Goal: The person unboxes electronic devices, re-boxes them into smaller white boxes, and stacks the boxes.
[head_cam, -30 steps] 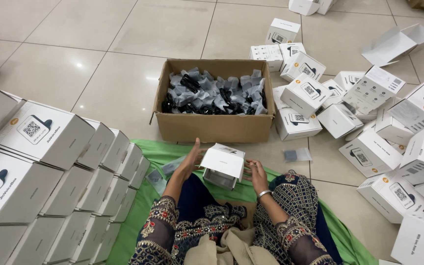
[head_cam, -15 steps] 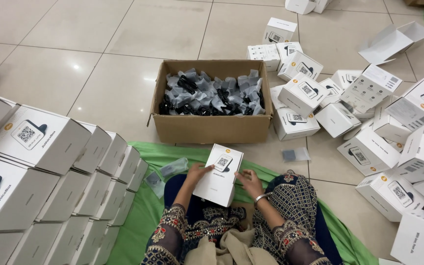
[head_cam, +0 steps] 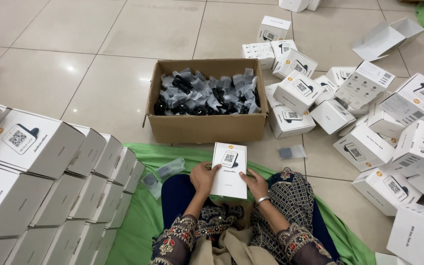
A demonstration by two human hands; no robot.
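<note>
Both hands hold one small white box over the lap, above the green cloth.

The left hand grips the left edge of the white box and the right hand closes on its lower right corner, printed face up and tilted towards the camera; the box hangs just in front of the open cardboard carton full of black parts in clear bags; stacked white boxes stand in rows on the left, and loose white boxes lie scattered over the tiled floor on the right; the grip sits only on edges, so I judge the box could slip or twist out; a knock from an elbow could topple the near stack.
</note>
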